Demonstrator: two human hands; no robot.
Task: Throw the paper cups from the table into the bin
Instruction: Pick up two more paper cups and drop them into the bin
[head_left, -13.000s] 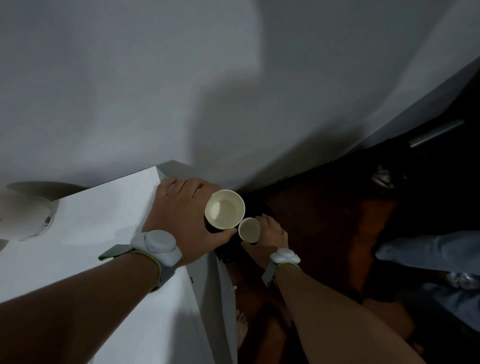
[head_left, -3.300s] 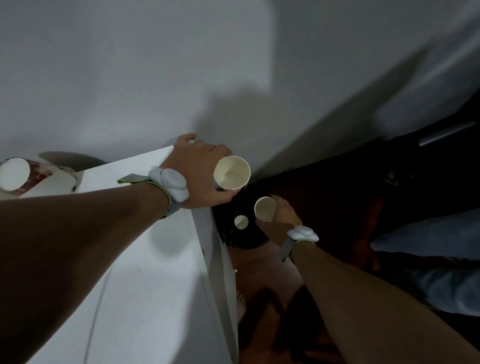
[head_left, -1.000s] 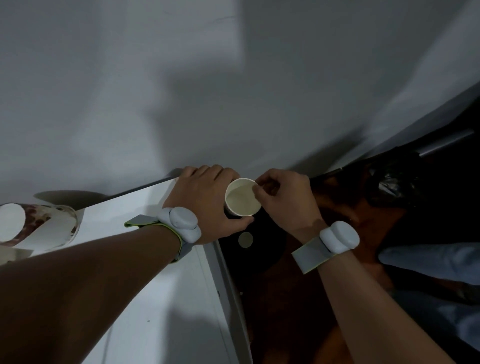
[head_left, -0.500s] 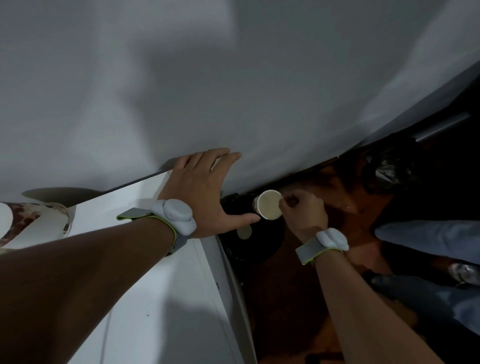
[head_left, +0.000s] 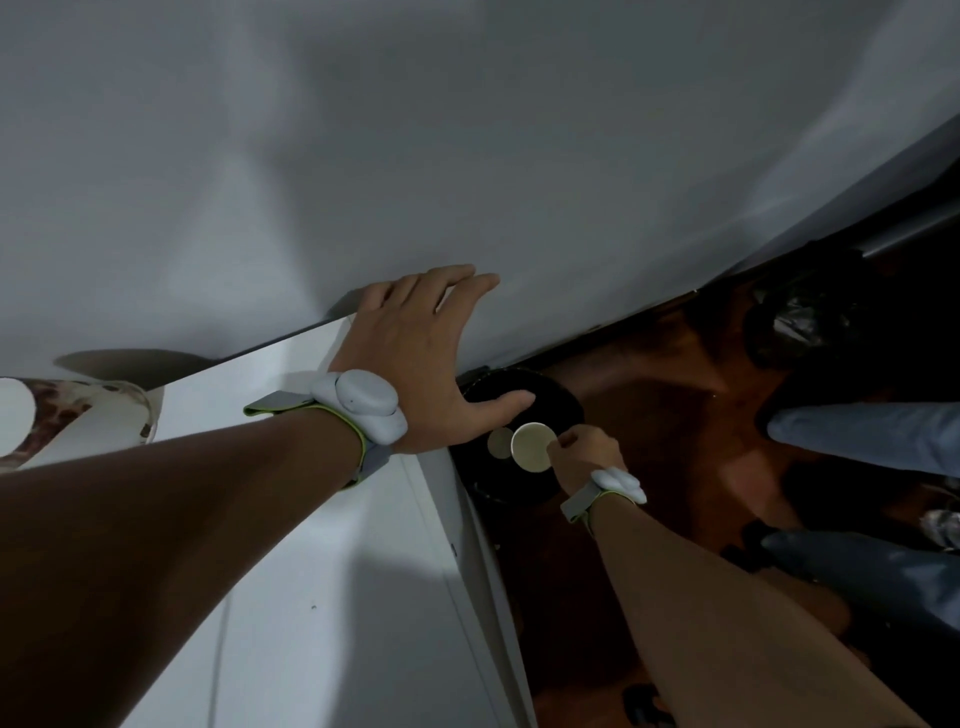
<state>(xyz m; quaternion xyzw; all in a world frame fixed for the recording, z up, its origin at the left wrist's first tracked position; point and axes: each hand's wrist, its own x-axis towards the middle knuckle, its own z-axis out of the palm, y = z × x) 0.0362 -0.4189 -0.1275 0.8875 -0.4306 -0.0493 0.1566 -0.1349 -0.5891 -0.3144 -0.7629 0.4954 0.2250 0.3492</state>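
Note:
My right hand pinches the rim of a cream paper cup and holds it low over the black bin on the floor beside the table. Another pale cup lies inside the bin, just left of the held one. My left hand rests flat and open on the far right corner of the white table, fingers spread against the wall, thumb out over the bin. Both wrists wear grey bands.
A white wall rises right behind the table. A brown-patterned container lies at the table's left edge. The floor is dark red-brown. Someone's blue-trousered legs and dark shoes stand at the right, near a black bag.
My right hand took the cup from my left hand and lowered it down over the bin. My left hand let go and spread flat on the table corner.

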